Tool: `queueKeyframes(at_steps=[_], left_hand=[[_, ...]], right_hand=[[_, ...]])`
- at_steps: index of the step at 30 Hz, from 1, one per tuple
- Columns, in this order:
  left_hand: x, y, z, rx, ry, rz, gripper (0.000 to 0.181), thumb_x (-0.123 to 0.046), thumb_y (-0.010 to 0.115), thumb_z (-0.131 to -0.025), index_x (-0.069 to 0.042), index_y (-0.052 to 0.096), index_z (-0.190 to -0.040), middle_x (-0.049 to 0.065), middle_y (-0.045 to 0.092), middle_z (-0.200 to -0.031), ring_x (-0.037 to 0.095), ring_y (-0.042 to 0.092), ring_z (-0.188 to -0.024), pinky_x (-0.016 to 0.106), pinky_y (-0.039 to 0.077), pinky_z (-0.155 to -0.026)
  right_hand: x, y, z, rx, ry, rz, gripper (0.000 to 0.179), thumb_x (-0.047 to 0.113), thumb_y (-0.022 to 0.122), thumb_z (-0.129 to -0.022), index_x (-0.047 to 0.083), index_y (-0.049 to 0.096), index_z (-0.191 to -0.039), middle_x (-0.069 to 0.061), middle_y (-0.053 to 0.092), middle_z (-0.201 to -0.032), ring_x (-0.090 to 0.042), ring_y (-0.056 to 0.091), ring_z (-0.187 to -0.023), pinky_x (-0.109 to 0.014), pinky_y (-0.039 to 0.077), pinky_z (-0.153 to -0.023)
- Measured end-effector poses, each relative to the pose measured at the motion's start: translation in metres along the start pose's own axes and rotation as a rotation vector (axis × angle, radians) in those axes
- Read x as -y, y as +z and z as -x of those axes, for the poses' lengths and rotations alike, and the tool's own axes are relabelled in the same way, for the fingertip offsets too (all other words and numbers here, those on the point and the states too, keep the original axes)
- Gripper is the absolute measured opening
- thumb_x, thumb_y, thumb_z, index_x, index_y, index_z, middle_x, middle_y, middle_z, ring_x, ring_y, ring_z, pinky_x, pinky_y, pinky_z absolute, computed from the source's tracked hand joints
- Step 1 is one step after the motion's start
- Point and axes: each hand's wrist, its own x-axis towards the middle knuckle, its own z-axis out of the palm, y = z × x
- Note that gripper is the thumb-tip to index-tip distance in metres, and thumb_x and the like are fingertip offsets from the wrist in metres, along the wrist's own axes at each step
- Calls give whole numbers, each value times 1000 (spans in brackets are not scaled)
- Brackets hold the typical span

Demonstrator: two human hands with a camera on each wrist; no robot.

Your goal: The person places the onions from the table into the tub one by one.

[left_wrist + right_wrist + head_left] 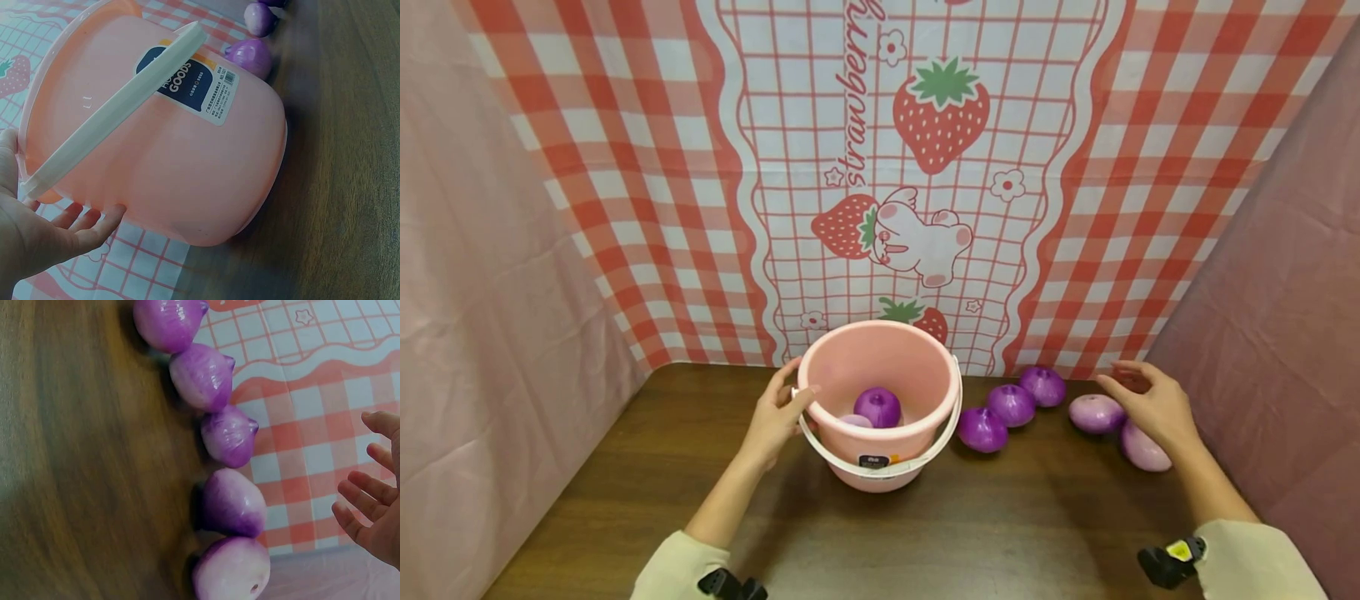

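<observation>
A pink bucket (880,454) with a white handle (917,458) stands upright on the table. Inside it lie a purple onion (877,407) and a paler one (856,421), partly hidden. My left hand (778,417) holds the bucket's left rim, thumb at the edge and fingers against the outer side, beside the handle's pivot. My right hand (1153,408) hovers by two pale onions, the nearer-to-bucket pale onion (1096,414) and the outer pale onion (1144,447). Its fingers are spread with nothing between them in the right wrist view.
Three darker purple onions (1011,406) form a slanting row right of the bucket. A red-and-white checked cloth (655,167) with strawberries hangs behind the brown wooden table (985,533). Pink curtains (497,275) flank both sides.
</observation>
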Motion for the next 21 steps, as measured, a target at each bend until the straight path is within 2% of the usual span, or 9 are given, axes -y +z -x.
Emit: queueKeyframes(at_steps=[8, 10, 12, 15, 16, 21], left_hand=[[0, 0, 0, 2, 2, 4, 57, -9, 57, -91, -20, 35, -143, 24, 53, -110, 9, 61, -69, 30, 60, -63], [0, 0, 0, 2, 2, 4, 57, -9, 57, -91, -20, 35, -143, 24, 53, -111, 9, 61, -69, 30, 60, -63], [0, 0, 0, 2, 2, 2, 57, -9, 57, -91, -20, 35, -143, 24, 53, -111, 9, 62, -69, 31, 60, -63], [-1, 0, 0, 2, 2, -2, 57, -9, 56, -91, -20, 35, -143, 25, 53, -111, 9, 61, -69, 30, 60, -63], [-1, 0, 0, 2, 2, -3, 57, -9, 56, -91, -20, 35, -143, 25, 53, -111, 9, 61, -69, 30, 60, -63], [-1, 1, 1, -2, 1, -10, 57, -9, 56, -91, -20, 34, -143, 25, 53, -110, 10, 61, -68, 29, 59, -61]], right_hand=[[-14, -4, 3, -15, 8, 8, 53, 41, 63, -87, 3, 57, -122, -24, 60, -114, 25, 38, -76, -14, 38, -65], [-17, -5, 4, -4, 34, 22, 55, 43, 62, -87, 3, 56, -124, -26, 59, -117, 14, 47, -82, -18, 38, -67], [-21, -6, 6, 11, 63, 35, 58, 45, 59, -88, 2, 54, -126, -28, 58, -120, -5, 56, -91, -24, 38, -70], [-26, -6, 7, 27, 99, 53, 62, 47, 57, -89, -1, 52, -127, -31, 55, -122, -38, 54, -103, -29, 38, -71], [-28, -6, 8, 31, 105, 54, 62, 46, 56, -89, -2, 51, -127, -32, 55, -122, -44, 52, -106, -30, 38, -71], [-38, -5, 11, 20, 106, 79, 61, 45, 57, -89, -3, 53, -125, -33, 56, -118, -42, 54, -102, -26, 37, -68]])
